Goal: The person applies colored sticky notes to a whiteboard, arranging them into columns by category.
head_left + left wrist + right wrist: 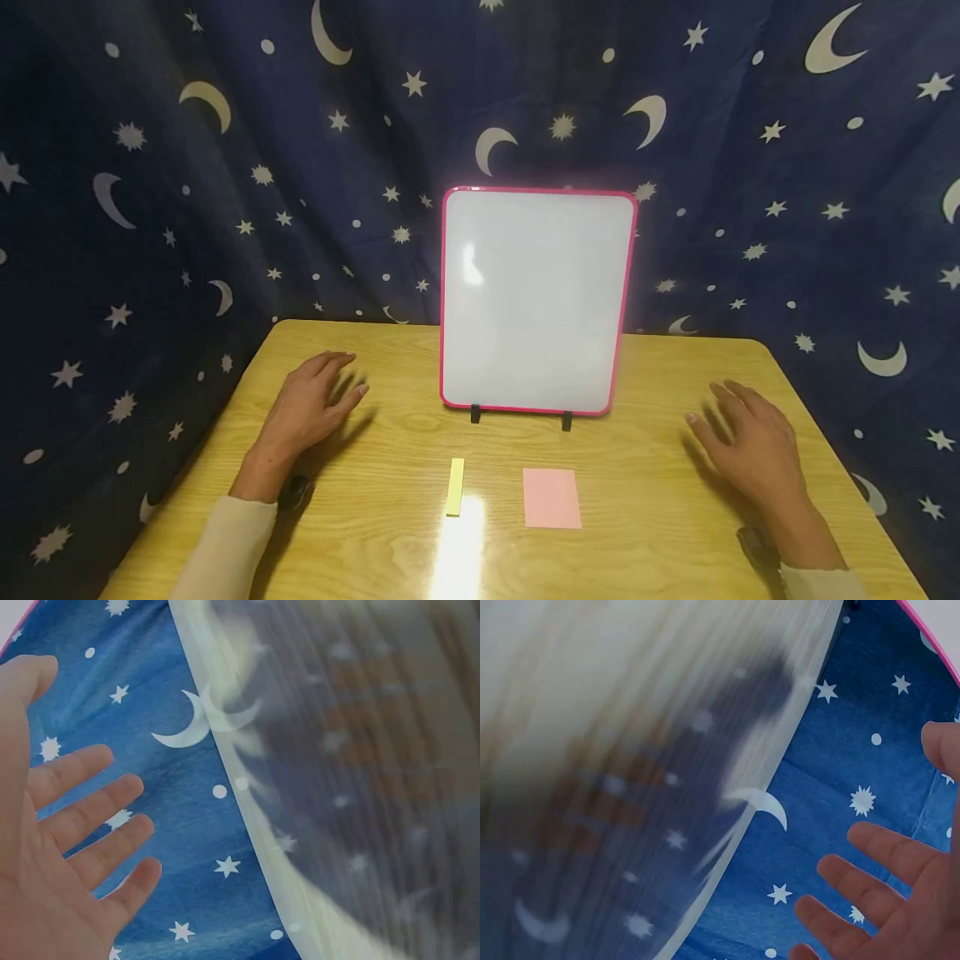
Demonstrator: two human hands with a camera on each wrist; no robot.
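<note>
My left hand (303, 408) hovers over the left side of the wooden table, fingers relaxed and nothing in it. On the opposite side, the right hand (753, 446) is held over the table with its fingers loosely spread, also holding nothing. Between the hands lie a narrow yellow paper strip (455, 487) and a pink square sticky note (552, 498). Behind them a whiteboard (536, 300) with a pink frame stands upright on small black feet. Both wrist views show the fingers (112, 817) apart from any object.
The light wood table (360, 533) has rounded far corners and a bright glare near the yellow strip. A dark blue curtain (420, 167) with moons and stars hangs behind the table and along both sides.
</note>
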